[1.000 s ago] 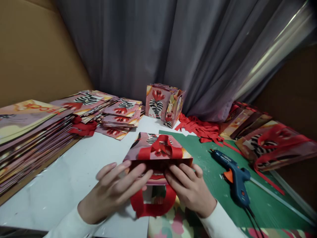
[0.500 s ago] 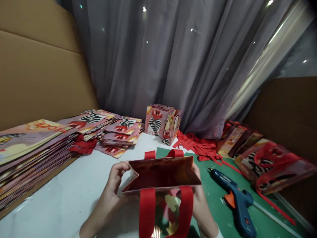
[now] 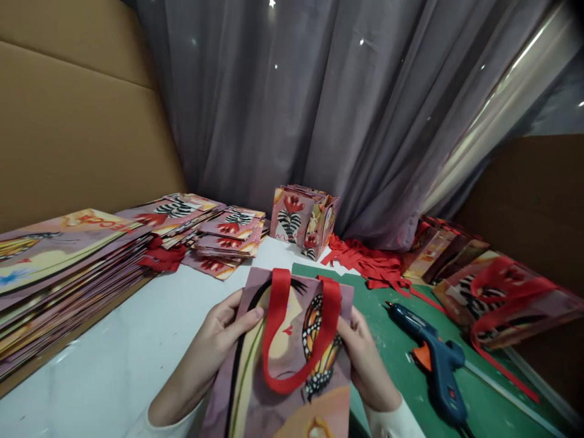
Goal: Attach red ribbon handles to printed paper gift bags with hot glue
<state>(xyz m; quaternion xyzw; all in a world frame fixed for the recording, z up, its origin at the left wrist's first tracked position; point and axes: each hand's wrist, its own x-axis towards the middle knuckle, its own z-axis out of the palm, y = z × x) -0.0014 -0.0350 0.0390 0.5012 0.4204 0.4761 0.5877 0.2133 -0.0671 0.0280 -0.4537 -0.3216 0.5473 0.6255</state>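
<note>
A paper bag (image 3: 292,377) printed with a face and an orange butterfly wing is held upright in front of me, its top pressed nearly flat. Its red ribbon handle (image 3: 285,385) hangs down over the front panel; a second ribbon loop shows at the top edge. My left hand (image 3: 219,340) grips the bag's left edge, thumb on the front. On the right edge, my right hand (image 3: 362,353) holds it the same way, with the fingers partly hidden behind the bag.
A blue glue gun (image 3: 433,359) lies on a green mat (image 3: 396,377) at right. Red ribbons (image 3: 369,261) are heaped behind it. Finished-looking bags (image 3: 301,222) stand at the back; flat bag stacks (image 3: 91,274) lie left. More bags (image 3: 497,298) lean by cardboard at right.
The bag's open mouth has been pressed nearly closed, and its printed front now faces me. The near handle hangs over that front. Both hands have shifted onto the upper side edges.
</note>
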